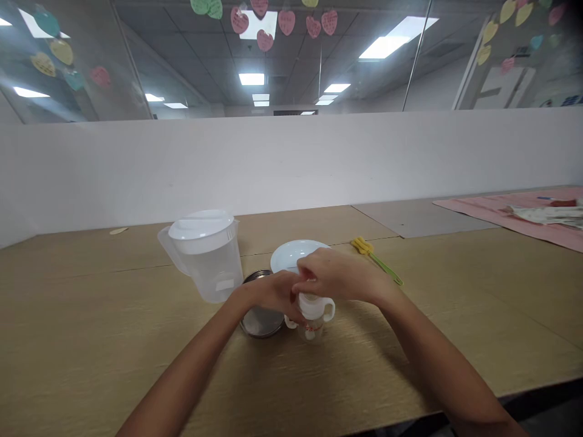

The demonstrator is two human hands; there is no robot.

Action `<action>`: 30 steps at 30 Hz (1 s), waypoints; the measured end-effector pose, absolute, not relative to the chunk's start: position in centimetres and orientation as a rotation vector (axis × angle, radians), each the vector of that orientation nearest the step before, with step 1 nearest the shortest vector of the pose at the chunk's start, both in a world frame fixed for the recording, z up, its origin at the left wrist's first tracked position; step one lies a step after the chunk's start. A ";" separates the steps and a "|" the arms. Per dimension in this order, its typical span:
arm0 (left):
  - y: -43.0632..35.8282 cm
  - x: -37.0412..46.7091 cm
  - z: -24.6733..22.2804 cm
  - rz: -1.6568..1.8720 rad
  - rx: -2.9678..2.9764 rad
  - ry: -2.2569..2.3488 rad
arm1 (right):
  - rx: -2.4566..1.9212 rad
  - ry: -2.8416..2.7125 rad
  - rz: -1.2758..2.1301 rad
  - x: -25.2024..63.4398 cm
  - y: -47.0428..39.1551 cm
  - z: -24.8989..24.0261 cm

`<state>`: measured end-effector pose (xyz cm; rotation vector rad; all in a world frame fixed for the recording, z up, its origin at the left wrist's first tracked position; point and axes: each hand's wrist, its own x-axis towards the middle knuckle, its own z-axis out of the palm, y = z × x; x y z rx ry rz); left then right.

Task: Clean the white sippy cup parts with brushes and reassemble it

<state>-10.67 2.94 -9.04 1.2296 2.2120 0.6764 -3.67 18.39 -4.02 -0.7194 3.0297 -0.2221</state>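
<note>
Clear and white, the bottle (311,331) is held in front of the person, between the middle of the desk (255,388) and its near edge; whether its base is resting on the wood cannot be told. Its left side, near the white collar, is gripped by the left hand (277,292), with the fingers bent around it and partly hidden. Its top is covered by the right hand (337,273), whose fingers are curled in close together; whether anything is pinched between them cannot be made out. Just left of the bottle, a metal pan (262,325) is partly covered by the left hand. Behind the hands, a white plate (291,252) is set toward the far edge. Farther left, a lidded jug (207,255) is stood upright. Right of the plate, a brush (380,261) is laid slantwise. Toward the far right corner, a pink cloth (492,212) is spread.
</note>
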 end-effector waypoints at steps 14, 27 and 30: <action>2.4 -9.5 -6.4 0.753 1.374 2.307 | -1.152 3.137 -0.991 -2.8 22.6 -2.2; 5.8 -12.3 -5.1 1.413 1.259 2.675 | -0.640 3.675 -2.114 -5.0 24.8 -2.2; 6.3 -14.5 -7.2 1.287 1.033 2.791 | -0.522 3.672 -2.126 -5.7 25.1 -2.4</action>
